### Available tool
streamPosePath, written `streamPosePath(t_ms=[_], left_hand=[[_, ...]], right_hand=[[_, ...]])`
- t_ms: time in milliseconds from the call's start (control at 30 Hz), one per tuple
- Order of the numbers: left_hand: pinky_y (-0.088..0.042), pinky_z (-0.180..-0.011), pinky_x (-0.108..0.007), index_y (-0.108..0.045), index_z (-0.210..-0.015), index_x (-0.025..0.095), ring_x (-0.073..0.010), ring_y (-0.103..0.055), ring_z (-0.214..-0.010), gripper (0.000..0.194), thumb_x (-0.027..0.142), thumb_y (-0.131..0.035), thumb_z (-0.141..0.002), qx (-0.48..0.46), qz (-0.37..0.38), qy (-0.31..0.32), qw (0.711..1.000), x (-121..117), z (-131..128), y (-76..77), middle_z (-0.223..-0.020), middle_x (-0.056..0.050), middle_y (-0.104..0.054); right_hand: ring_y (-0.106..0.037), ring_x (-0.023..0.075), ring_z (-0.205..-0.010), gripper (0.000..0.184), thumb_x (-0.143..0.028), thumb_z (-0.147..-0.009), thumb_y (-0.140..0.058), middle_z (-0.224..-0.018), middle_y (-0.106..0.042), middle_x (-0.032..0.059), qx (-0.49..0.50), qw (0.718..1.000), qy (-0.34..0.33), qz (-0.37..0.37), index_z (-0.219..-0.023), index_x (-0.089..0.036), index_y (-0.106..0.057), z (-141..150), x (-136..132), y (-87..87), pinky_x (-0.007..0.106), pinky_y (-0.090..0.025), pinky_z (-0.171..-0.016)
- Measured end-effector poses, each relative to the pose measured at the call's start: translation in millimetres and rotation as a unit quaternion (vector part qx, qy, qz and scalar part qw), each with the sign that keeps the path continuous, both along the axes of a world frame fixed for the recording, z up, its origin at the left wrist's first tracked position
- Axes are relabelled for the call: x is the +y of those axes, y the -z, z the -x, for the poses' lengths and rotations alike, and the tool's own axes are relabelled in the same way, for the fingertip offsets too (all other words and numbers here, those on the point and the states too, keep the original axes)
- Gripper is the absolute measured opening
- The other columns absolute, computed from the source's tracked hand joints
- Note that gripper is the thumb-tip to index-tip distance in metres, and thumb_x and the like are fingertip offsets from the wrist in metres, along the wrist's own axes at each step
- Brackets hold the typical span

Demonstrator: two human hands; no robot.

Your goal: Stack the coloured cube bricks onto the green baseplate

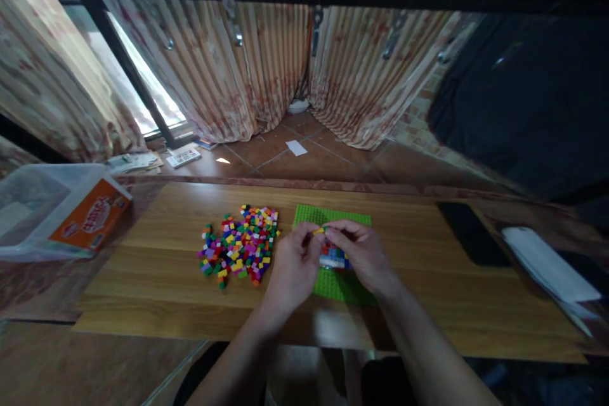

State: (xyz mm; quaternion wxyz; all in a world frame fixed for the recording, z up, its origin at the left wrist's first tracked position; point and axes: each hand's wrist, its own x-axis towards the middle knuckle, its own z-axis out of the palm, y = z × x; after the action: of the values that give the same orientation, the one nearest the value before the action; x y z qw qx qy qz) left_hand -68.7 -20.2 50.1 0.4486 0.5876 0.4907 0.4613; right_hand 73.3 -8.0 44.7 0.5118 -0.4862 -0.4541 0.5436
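A green baseplate (333,214) lies on the wooden table (409,279), with a small patch of coloured bricks (333,258) built on it. Both my hands meet above the plate. My left hand (294,263) and my right hand (362,252) pinch a small yellow brick (319,230) between their fingertips. A heap of loose coloured bricks (240,243) lies just left of the plate, beside my left hand.
An orange box (90,216) inside a clear plastic bag (28,203) sits at the left. A black phone (471,233) and white papers (547,263) lie at the right. Curtains (266,70) and a tiled floor lie beyond the table.
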Motion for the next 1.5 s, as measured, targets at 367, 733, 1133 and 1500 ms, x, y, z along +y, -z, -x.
streamPosePath(t_ms=[367,733,1133,1500], left_hand=[[-0.043,-0.057,-0.022,-0.061,-0.077,0.017,-0.0108,-0.052,-0.059,0.017,0.032,-0.059,-0.085,-0.077,0.030,-0.025,0.996,18,-7,2.1,-0.064,0.002,-0.057],[-0.048,-0.061,-0.024,-0.065,-0.084,0.016,-0.0122,-0.060,-0.065,0.022,0.039,-0.064,-0.081,-0.126,0.022,-0.161,0.979,23,10,-1.6,-0.075,-0.002,-0.067],[-0.052,-0.068,-0.026,-0.063,-0.089,0.017,-0.0146,-0.067,-0.075,0.026,0.039,-0.070,-0.078,-0.162,0.008,-0.241,0.957,21,38,-6.1,-0.085,-0.004,-0.072],[-0.052,-0.076,-0.028,-0.063,-0.088,0.015,-0.0158,-0.067,-0.081,0.018,0.030,-0.068,-0.078,-0.175,0.014,-0.200,0.964,17,50,-3.2,-0.086,-0.004,-0.071]], right_hand=[[-0.055,0.0105,-0.057,0.025,-0.042,-0.064,-0.083,-0.063,-0.068,-0.0008,0.059,0.997,0.047,0.016,-0.078,-0.022,-0.078,-26,13,6.4,0.026,-0.047,-0.059],[-0.067,0.0175,-0.078,0.015,-0.032,-0.085,-0.063,-0.087,-0.074,0.0019,-0.274,0.954,0.010,-0.125,-0.087,-0.025,-0.076,-1,4,4.9,0.030,-0.050,-0.075],[-0.065,0.0235,-0.088,0.022,-0.017,-0.091,-0.050,-0.094,-0.072,0.0093,-0.549,0.811,-0.143,-0.143,-0.091,-0.020,-0.072,84,5,11.6,0.031,-0.047,-0.074],[-0.070,0.0195,-0.082,0.025,-0.015,-0.091,-0.049,-0.092,-0.076,0.0056,-0.379,0.910,-0.068,-0.156,-0.103,-0.020,-0.070,87,13,18.7,0.029,-0.049,-0.076]])
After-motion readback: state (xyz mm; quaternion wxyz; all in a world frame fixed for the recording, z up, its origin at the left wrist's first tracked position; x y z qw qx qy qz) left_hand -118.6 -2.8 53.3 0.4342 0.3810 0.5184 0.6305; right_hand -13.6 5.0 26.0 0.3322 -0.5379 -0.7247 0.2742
